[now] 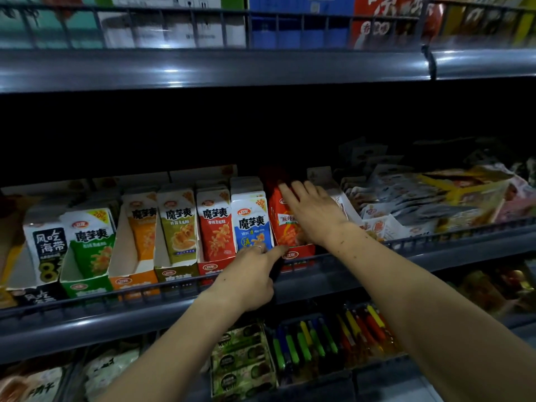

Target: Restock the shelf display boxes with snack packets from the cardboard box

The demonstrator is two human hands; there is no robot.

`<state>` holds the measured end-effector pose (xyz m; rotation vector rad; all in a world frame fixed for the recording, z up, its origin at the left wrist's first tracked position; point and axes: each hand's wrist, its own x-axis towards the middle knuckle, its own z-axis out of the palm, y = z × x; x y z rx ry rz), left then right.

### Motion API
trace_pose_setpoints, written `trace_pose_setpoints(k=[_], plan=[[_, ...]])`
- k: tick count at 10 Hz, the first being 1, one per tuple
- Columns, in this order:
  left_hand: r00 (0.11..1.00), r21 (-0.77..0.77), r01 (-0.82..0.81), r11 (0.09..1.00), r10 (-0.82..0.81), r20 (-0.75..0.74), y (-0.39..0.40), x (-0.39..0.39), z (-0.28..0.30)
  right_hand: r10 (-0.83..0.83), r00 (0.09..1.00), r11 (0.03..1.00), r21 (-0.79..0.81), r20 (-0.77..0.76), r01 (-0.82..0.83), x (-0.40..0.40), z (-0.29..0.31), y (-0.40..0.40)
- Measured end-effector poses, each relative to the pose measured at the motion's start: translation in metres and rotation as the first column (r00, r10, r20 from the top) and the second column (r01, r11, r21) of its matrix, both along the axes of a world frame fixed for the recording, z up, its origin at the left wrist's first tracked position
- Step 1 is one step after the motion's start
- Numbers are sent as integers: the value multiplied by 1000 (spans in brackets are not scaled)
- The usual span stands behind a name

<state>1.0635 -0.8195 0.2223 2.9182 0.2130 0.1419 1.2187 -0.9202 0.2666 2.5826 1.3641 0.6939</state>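
On the middle shelf, at the red display box: both hands worked at this 1 box, the landmark for every place below.
Right hand: the right hand (314, 214) lay with fingers straight and together, palm flat against the front orange-red packets (285, 227) standing in the red display box (298, 255); it pressed them and curled round nothing.
Left hand: the left hand (249, 274) reached up from below, forefinger stretched out to touch the box's front lip at its left corner, the other fingers loosely bent; I judged it held nothing.
Task's thing: the packets stood upright in a row inside the red box, filling it toward the dark rear.
Handling: by my judgement, the packets were light, thin, soft film pouches, slick-faced and prone to fan or topple; best taken as a squared stack, pinched across the flat faces near the top edge.
Box: thin card, likely to slide on the shelf if pushed, so steadying its front lip made sense.
Left of the red box: the blue-and-white packets (252, 227) stood just beside it, touching or nearly so.
Right of the red box: loose pale packets (406, 198) lay heaped.
Cardboard box: not in view.
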Motion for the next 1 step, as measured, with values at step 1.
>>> trace_pose_setpoints(k=[1], plan=[[1000, -61, -9, 998, 8, -13, 2, -5, 18, 11, 1000, 996, 83, -24, -9, -8, 11, -6]])
